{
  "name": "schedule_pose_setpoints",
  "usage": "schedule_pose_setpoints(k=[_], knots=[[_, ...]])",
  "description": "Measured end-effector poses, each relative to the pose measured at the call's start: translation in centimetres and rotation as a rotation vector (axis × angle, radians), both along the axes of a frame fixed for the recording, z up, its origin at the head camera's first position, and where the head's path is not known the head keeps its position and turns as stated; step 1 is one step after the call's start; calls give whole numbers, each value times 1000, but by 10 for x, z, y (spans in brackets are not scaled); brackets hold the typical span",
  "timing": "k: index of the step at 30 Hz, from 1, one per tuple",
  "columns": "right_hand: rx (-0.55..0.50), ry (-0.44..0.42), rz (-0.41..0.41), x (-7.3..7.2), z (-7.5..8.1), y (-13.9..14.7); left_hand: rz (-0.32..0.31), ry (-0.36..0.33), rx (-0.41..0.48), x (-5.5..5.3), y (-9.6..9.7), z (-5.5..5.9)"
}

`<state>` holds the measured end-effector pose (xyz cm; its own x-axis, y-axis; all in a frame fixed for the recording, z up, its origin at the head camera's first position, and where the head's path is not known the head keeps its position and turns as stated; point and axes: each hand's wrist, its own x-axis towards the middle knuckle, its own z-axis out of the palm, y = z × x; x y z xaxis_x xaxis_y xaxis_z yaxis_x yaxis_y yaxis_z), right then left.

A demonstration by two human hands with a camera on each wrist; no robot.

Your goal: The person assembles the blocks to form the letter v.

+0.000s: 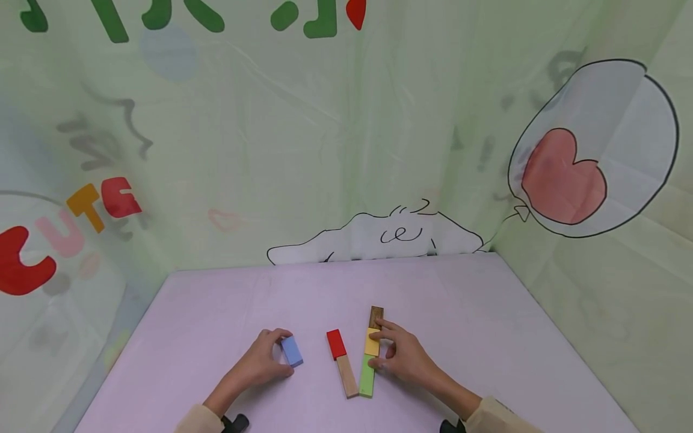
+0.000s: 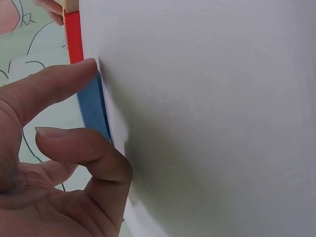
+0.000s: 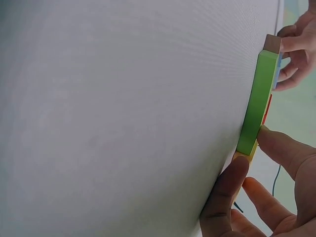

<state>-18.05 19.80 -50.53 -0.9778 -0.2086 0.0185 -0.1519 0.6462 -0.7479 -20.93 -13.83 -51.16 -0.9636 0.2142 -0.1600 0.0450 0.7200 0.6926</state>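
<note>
My left hand [image 1: 265,359] pinches a small blue block [image 1: 292,351] by its two ends, finger at the far end and thumb at the near one. In the left wrist view the blue block [image 2: 93,108] shows between thumb and curled finger. My right hand [image 1: 405,356] is at a straight row of blocks, its fingers curled over the yellow block [image 1: 372,343]. Its thumb touches the green block [image 1: 367,379], nearest me; a dark brown block [image 1: 376,315] forms the far end. In the right wrist view the green block [image 3: 257,103] stands out beside the thumb.
Between the hands, a red block [image 1: 336,344] and a light wooden block [image 1: 348,377] make a slanted row whose near end meets the green block. The pale table [image 1: 227,313] is enclosed by printed curtains [image 1: 325,150] at the back and sides.
</note>
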Motion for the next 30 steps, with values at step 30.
schedule_pose_setpoints(k=[30], knots=[[21,1,-19,-1,-2,-1,61,27,-18,-29,9,2]])
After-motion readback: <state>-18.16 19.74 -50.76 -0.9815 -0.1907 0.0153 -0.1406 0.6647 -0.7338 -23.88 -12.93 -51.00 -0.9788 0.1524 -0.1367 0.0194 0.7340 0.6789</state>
